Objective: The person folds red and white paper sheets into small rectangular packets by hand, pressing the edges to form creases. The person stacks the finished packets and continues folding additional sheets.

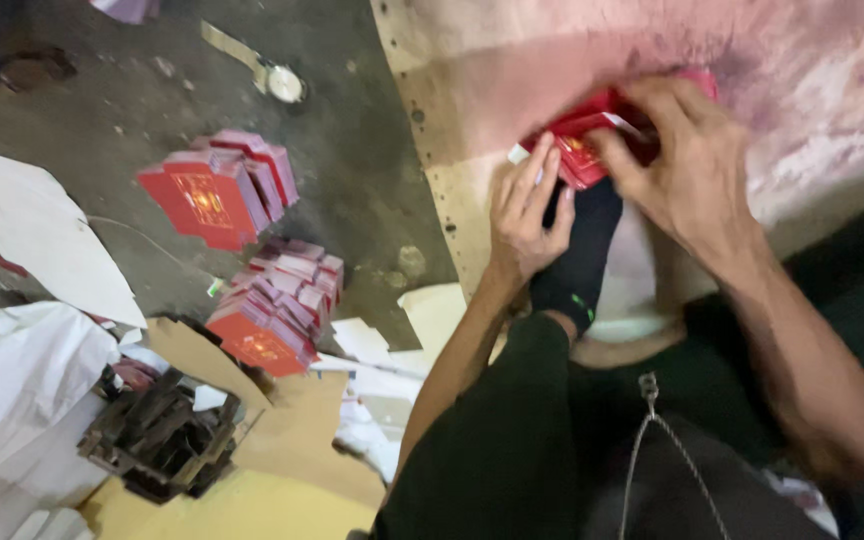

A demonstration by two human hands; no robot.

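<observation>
At about 1 o'clock in the view, both hands work on a small bundle of red packets [592, 140] that lies on a pink-stained board [512, 60]. The right hand [687, 165] covers the bundle from above, its fingers curled down and clamped on the packets. The left hand [530, 212] presses against the bundle's near edge with its fingers straight and close together, touching it rather than gripping. Just below the bundle, between the two wrists, a foot in a black sock [577, 262] rests on the board.

On the dark floor at about 9 to 10 o'clock lie two more stacks of red packets: one [217, 190] farther off, the other [280, 310] nearer. At 8 o'clock sit white sacks [12, 385] and torn cardboard [297, 430].
</observation>
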